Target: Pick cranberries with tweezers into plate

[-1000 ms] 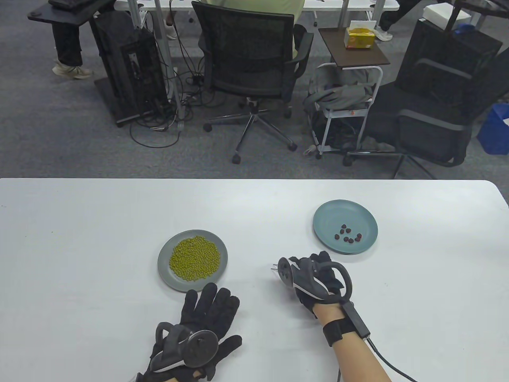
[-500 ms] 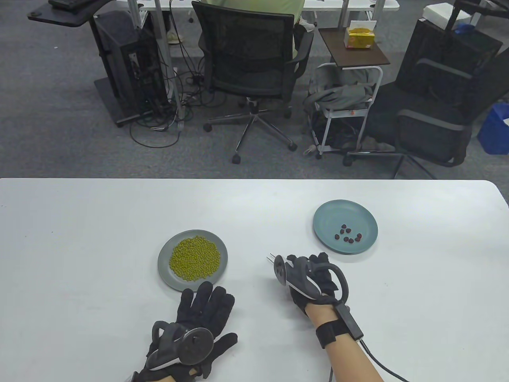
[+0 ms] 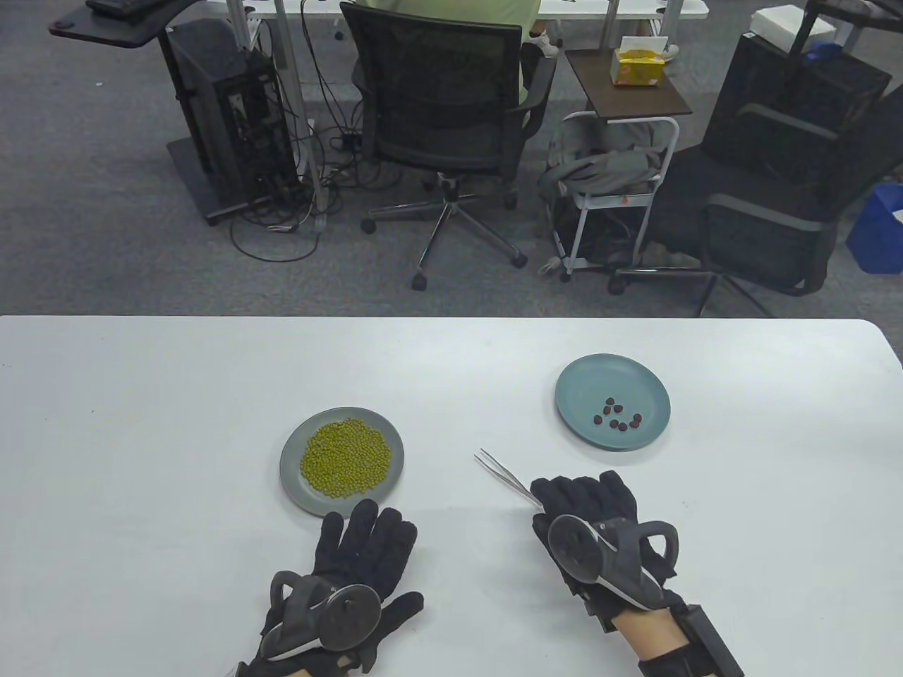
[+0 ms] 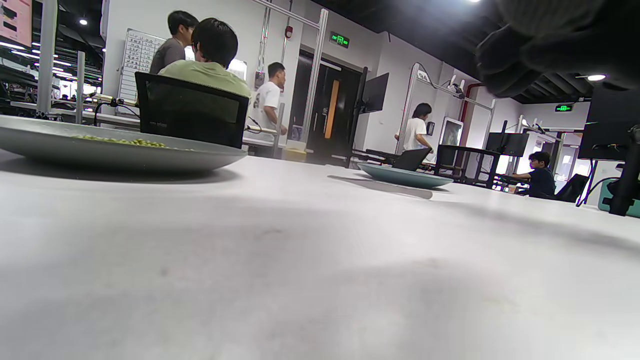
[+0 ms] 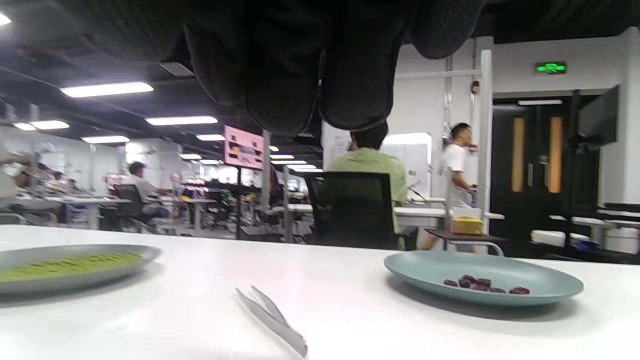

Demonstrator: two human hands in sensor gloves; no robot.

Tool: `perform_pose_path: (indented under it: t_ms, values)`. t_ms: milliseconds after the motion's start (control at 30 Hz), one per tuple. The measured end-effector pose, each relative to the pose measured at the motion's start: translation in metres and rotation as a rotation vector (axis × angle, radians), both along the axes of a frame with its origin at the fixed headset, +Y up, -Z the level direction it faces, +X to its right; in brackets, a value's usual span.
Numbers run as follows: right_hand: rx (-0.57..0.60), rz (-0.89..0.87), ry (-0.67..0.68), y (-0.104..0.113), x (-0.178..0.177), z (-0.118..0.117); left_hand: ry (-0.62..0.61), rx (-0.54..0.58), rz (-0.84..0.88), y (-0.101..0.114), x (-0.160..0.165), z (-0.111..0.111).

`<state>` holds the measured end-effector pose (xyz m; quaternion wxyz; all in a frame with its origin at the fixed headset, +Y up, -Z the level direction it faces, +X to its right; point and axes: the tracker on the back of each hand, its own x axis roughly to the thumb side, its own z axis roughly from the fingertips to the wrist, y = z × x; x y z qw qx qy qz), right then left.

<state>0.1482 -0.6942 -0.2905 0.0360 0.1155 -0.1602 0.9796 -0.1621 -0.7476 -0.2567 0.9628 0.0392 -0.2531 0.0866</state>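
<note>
Several dark red cranberries [image 3: 617,416] lie in a teal plate [image 3: 578,381] at the right middle of the white table. Metal tweezers [image 3: 504,476] lie flat on the table, tips pointing far left, rear end beside my right hand [image 3: 585,497]. That hand rests palm down with fingers stretched out and holds nothing. In the right wrist view the tweezers [image 5: 272,312] lie free below my fingers [image 5: 300,60], with the teal plate [image 5: 415,267] and cranberries [image 5: 480,284] beyond. My left hand [image 3: 367,536] lies flat and empty.
A grey plate [image 3: 291,472] heaped with green mung beans [image 3: 346,458] sits just beyond my left hand; it also shows in the left wrist view [image 4: 115,155]. The table's far edge [image 3: 451,319] borders office chairs and a cart.
My right hand let go of the tweezers, turned palm down and drew back toward me. The tweezers now lie on the table. The left hand barely moved.
</note>
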Motion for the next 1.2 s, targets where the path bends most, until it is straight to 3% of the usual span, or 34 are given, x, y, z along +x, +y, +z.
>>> perform_pose_path:
  t_ms: [233, 567, 1200]
  values:
    - [0.032, -0.036, 0.046, -0.023, 0.009, 0.024, 0.0, -0.02, 0.012, -0.006, 0.002, -0.003]
    - [-0.089, 0.054, 0.051, -0.037, 0.008, 0.015, 0.031, -0.015, -0.023, -0.008, 0.001, -0.005]
    - [-0.157, 0.029, 0.085, -0.049, 0.0, 0.01, 0.034, -0.052, -0.03, -0.009, -0.002, -0.012]
